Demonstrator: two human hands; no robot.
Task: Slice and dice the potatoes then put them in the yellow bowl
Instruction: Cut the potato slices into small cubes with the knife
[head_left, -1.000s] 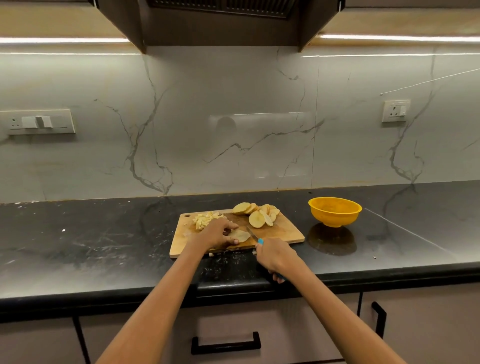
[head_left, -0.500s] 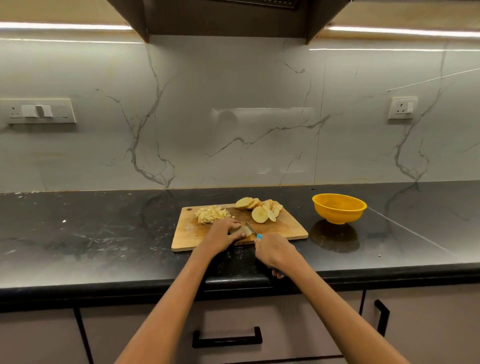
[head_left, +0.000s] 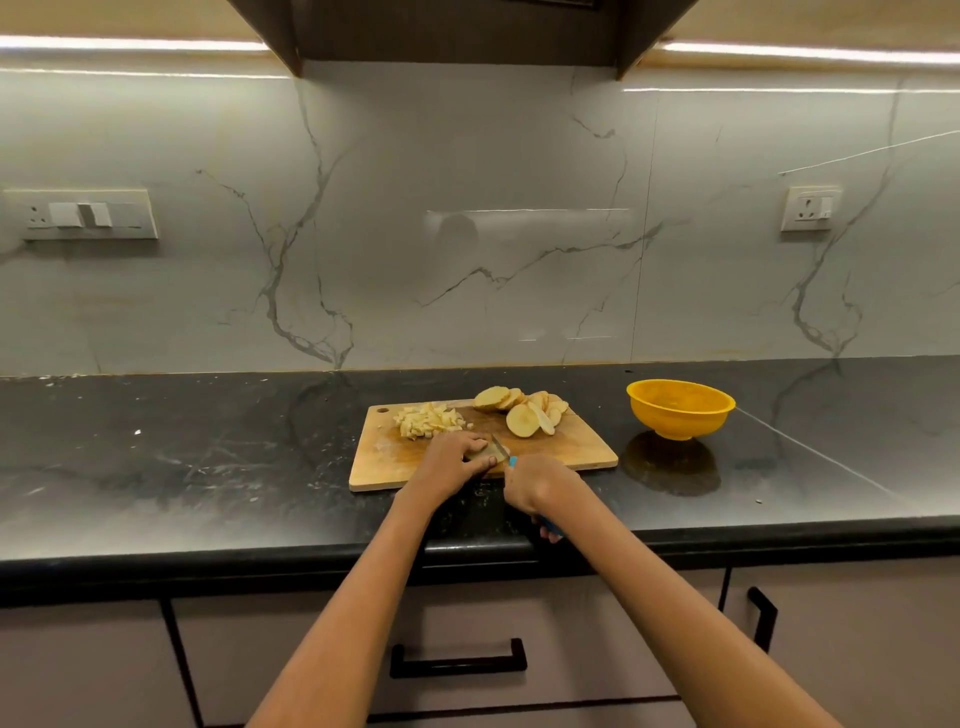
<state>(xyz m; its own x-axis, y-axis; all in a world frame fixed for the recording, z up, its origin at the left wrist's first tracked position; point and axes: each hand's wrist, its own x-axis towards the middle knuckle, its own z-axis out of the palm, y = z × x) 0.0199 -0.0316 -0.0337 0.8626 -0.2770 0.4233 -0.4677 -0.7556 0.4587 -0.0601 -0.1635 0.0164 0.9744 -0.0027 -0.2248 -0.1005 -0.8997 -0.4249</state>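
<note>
A black stone counter (head_left: 208, 457) carries a wooden cutting board (head_left: 571, 452). The left hand (head_left: 452, 462) pins a potato slice (head_left: 480, 453); the right hand (head_left: 535, 483) grips a blue-handled knife (head_left: 500, 448). Diced potato (head_left: 428, 420) and slices (head_left: 522, 410) lie behind; the yellow bowl (head_left: 680, 408) stands well right.

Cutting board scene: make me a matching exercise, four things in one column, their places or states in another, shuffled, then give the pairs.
Things:
1. diced potato pile
2. potato slices
3. yellow bowl
4. knife

Places or states:
A. on the counter to the right of the cutting board, apparently holding nothing
B. far left part of the board
C. gripped in the right hand, blade beside the left hand
D. far right part of the board, overlapping one another

Pairs: 1-B, 2-D, 3-A, 4-C
</note>
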